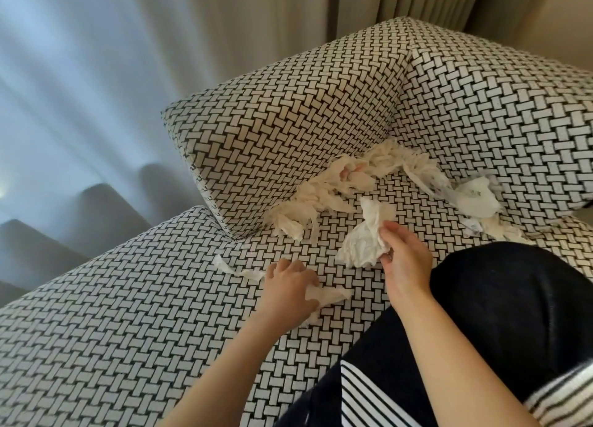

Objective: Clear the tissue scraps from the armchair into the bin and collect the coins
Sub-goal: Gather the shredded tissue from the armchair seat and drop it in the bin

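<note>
Torn white tissue scraps (327,195) lie heaped on the seat of a black-and-white woven armchair (160,314), along the crease under the arm and back cushions. My right hand (404,259) is closed on a crumpled wad of tissue (362,240) held just above the seat. My left hand (285,291) rests on the seat with its fingers closed over a small tissue scrap (327,295). A thin tissue strip (231,267) lies just left of that hand. More crumpled tissue (471,198) sits at the right against the back cushion. No coins and no bin are visible.
The armchair's arm cushion (272,131) rises at the back left and the back cushion (497,112) at the right. Pale curtains (96,73) hang behind. My knee in dark fabric (513,314) presses on the seat at the lower right.
</note>
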